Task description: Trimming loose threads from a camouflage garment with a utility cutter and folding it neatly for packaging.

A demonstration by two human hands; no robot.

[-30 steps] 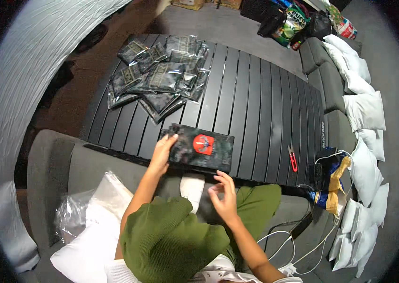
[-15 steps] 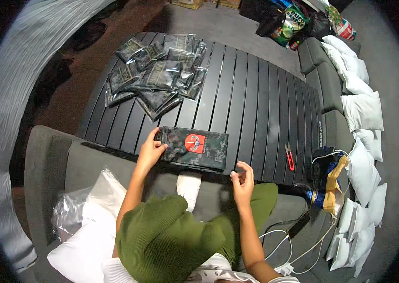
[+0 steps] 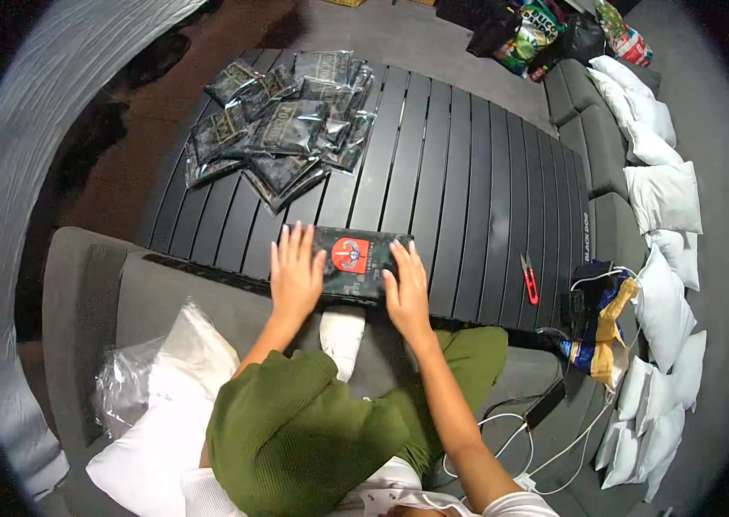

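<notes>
A flat, dark camouflage-patterned rectangle, seemingly folded cloth, lies at the near edge of the black slatted table. A red patch with a pale emblem shows on its top. My left hand rests flat over its left end, fingers stretched out. Over the right end lies my right hand, fingers extended and the thumb apart. The palms and fingers cover both ends. Beyond my left hand, several dark packets in clear plastic are heaped on the table.
Red-handled thread snips lie at the table's right side. White pillows line the grey sofa at right. A blue and yellow bag and white cables are near my right arm. Clear plastic lies at left.
My left hand has gone from gripping the camouflage piece's left edge to lying flat on it. My right hand has moved left and onto its right end, fingers now stretched out.
</notes>
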